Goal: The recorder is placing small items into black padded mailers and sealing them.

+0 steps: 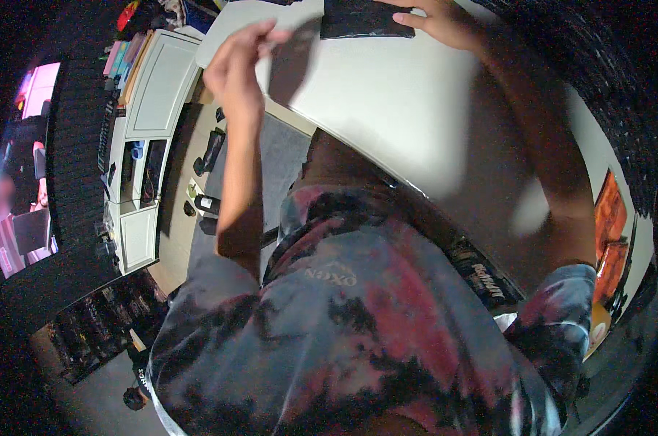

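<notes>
A flat black sheet-like thing (365,20) with a shiny near edge lies at the far side of the white table (387,94), cut off by the top of the view. My right hand (445,22) reaches over its right end, thumb and fingers spread and touching it; some fingertips run out of view. To the left, my left hand (238,65) is raised by the table's left end, apart from the black thing. Its fingers are loosely bent and slightly blurred, and I see nothing held in them.
Orange packets (611,218) lie on the table's right end. A white cabinet (158,87) with books on top stands at left, near a dark bottle (207,204) on the floor. A lit screen (27,167) is at far left. A dark box (481,276) sits below the table edge.
</notes>
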`<state>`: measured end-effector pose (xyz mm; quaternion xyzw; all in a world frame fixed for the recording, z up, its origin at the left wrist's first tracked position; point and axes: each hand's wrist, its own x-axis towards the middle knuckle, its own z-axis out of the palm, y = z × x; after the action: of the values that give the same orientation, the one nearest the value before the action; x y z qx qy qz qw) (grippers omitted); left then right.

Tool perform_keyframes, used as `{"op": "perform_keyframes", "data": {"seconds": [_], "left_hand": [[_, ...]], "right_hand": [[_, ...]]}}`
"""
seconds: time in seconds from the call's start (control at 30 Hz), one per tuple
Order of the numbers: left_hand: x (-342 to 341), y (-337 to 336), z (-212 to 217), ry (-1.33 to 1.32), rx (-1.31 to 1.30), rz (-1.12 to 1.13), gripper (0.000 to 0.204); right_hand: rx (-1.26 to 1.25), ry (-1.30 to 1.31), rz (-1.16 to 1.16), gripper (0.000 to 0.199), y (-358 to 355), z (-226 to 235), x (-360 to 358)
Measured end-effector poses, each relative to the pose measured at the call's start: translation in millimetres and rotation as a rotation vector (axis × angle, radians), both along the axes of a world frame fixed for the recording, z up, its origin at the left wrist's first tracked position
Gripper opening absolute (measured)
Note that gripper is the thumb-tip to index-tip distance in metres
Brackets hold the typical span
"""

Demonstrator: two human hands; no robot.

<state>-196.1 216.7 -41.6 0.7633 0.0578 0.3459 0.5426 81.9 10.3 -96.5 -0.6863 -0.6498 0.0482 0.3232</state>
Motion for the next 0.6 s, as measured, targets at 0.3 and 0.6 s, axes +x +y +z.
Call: {"op": "perform_keyframes", "data": {"seconds": [0.3,0.6], "left_hand": [[-71.0,-82.0,-105.1,-0.046,-0.770,0.337,0.030],[-143.6,-126.7,-88.7,0.529,0.022,0.260,0.043]], "right_hand": [[-0.061,0.035,-0.022,0.052,-6.1,13.1,-1.0],[-0.080,0.028,-0.012,0.051,19.0,14.7,-20.5]]}}
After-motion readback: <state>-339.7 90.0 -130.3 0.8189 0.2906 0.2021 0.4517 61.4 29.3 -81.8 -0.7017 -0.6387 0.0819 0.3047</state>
